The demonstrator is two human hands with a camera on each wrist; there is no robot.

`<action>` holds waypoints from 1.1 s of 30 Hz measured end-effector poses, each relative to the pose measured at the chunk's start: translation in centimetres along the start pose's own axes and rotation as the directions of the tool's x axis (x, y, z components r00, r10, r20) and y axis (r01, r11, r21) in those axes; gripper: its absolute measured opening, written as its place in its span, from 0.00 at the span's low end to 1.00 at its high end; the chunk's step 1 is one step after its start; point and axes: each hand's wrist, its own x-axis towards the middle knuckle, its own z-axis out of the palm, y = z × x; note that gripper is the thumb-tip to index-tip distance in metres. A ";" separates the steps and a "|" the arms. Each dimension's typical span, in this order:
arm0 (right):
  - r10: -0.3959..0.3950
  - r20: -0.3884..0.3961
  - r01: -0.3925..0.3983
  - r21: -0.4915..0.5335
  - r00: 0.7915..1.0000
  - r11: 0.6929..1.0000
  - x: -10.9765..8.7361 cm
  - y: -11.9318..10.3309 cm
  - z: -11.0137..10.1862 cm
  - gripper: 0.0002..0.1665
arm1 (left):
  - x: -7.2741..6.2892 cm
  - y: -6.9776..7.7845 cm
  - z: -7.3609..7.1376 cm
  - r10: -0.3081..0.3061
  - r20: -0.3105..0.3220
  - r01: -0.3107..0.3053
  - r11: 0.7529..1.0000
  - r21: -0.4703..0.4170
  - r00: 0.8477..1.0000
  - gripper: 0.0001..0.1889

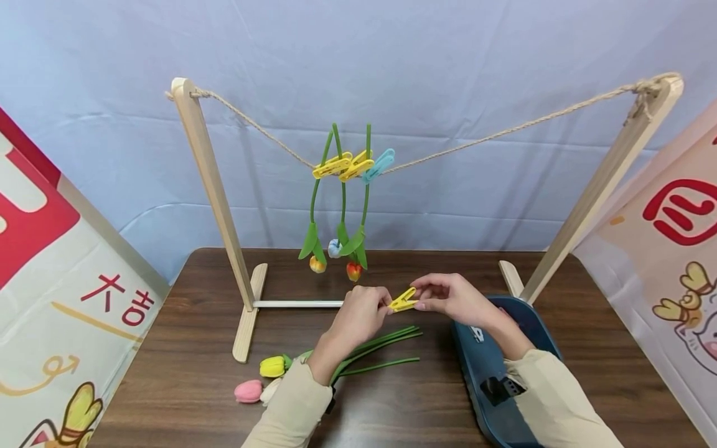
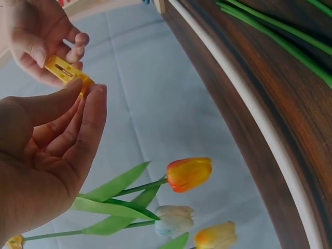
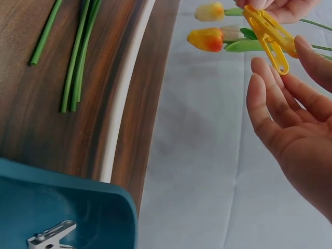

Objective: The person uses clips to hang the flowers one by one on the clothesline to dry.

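Between both hands, in front of the hanging flowers, is a yellow clothespin. My left hand pinches one end of the clothespin between thumb and fingertips. From the other side, my right hand has its thumb and fingertips on the splayed handle ends of the clothespin. Behind them, three tulips hang upside down from a rope, clipped by yellow clothespins and a blue clothespin. The red-orange tulip hangs just above the left hand.
Loose tulips, with yellow and pink heads, lie on the table under the left forearm. A blue bin stands under the right forearm with a white clothespin inside. Wooden posts hold the rope; a white bar runs low between them.
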 end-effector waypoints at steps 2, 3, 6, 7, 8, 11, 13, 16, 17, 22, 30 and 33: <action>0.007 0.016 -0.008 0.013 1.000 1.000 -0.1 0.2 0.0 0.19 | -0.1 0.0 0.1 0.002 -0.001 -0.002 1.000 0.002 1.000 0.03; 0.010 0.021 -0.010 0.019 1.000 1.000 -0.1 0.3 0.0 0.19 | -0.1 -0.1 0.2 0.003 0.001 -0.003 1.000 -0.001 1.000 0.02; 0.012 0.016 -0.013 0.030 1.000 0.999 -0.3 0.7 0.0 0.18 | -0.3 -0.3 0.4 -0.017 0.026 0.017 1.000 -0.020 1.000 0.03; 0.014 0.005 -0.014 0.031 1.000 0.999 -0.4 0.8 0.0 0.17 | -0.3 -0.5 0.4 -0.036 0.044 0.037 0.999 -0.024 0.998 0.03; 0.018 -0.007 -0.018 0.035 1.000 0.999 -0.5 0.9 0.0 0.17 | -0.4 -0.8 0.4 -0.059 0.069 0.061 0.998 -0.022 0.996 0.03; 0.035 -0.053 -0.034 0.034 0.998 0.999 -0.8 1.3 -0.2 0.17 | -0.7 -2.1 0.6 -0.156 0.152 0.152 0.988 0.038 0.976 0.08; 0.052 -0.080 -0.051 0.024 0.995 0.998 -1.1 1.6 -0.4 0.17 | -1.0 -3.2 0.8 -0.207 0.183 0.189 0.975 0.113 0.961 0.12; 0.066 -0.091 -0.067 -0.005 0.994 0.998 -1.6 2.0 -0.7 0.17 | -1.6 -4.6 1.4 -0.288 0.213 0.256 0.952 0.166 0.934 0.16; 0.065 -0.090 -0.067 -0.016 0.994 0.998 -1.8 2.1 -0.8 0.16 | -1.7 -5.0 1.6 -0.310 0.214 0.275 0.945 0.176 0.926 0.16; 0.053 -0.073 -0.056 -0.042 0.996 0.998 -2.3 2.6 -0.9 0.15 | -2.5 -6.2 2.5 -0.390 0.240 0.342 0.914 0.219 0.889 0.13; 0.075 -0.061 -0.078 -0.063 0.995 0.995 -2.8 3.1 -1.0 0.14 | -3.5 -7.1 3.1 -0.354 0.318 0.302 0.931 0.203 0.879 0.11; 0.076 -0.050 -0.080 -0.071 0.996 0.994 -2.8 3.2 -1.1 0.14 | -3.6 -7.2 3.0 -0.345 0.318 0.295 0.935 0.195 0.883 0.13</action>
